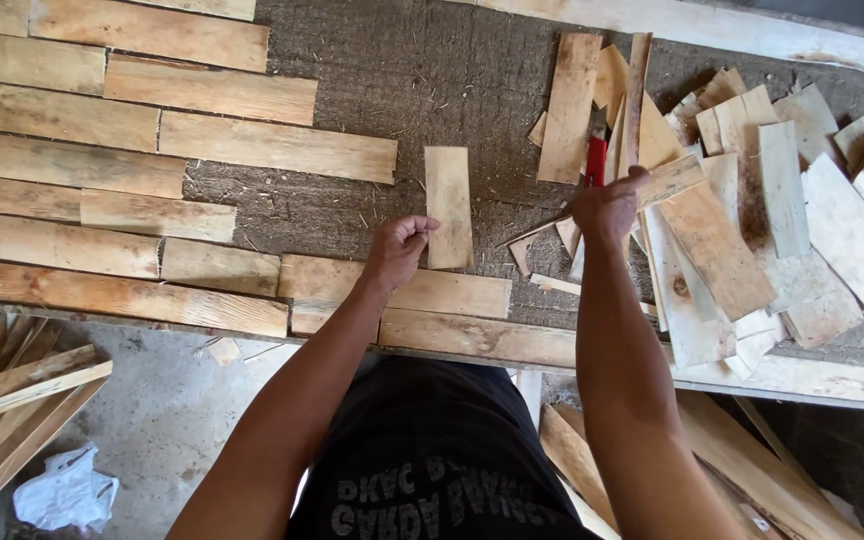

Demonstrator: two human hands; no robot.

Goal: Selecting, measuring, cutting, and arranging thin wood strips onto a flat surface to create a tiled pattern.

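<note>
1. Left hand (397,248), near the workbench (432,80) front edge: fingers pinched on the lower edge of a short wood slat (448,205).
2. Right hand (609,205): closed on a plank (667,182) atop the offcut pile (792,220), right side.
3. Laid boards (132,140) fill the far left corner.

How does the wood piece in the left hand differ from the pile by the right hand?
The short plank in the left hand is single, lengthwise upright in view; the scrap pile at the right hand is many overlapping pieces at mixed angles. The plank looks evenly tan; the pile includes paler, stained boards. Both are flat, rough wood.
</note>
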